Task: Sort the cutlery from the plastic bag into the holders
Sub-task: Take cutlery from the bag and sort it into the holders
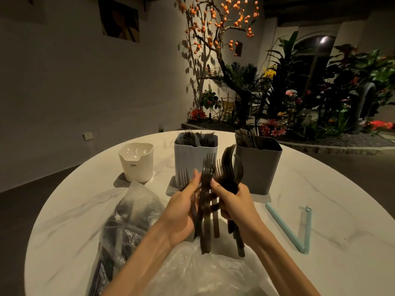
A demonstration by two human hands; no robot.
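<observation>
My left hand [181,210] grips a bunch of dark plastic forks [206,201] upright above the table. Beside it my right hand [237,205] grips a bunch of dark spoons [232,167], its fingers touching the forks. Behind them stand three holders: a white one [136,162] that looks empty, a light grey one [192,159] with forks in it, and a dark grey one [259,165] with knives. The clear plastic bag [130,223] lies at the near left with more dark cutlery inside.
The round white marble table [320,210] carries a light blue bag clip [299,233], lying open at the right. More crumpled clear plastic [203,272] lies under my forearms. Plants and a wall stand beyond the table.
</observation>
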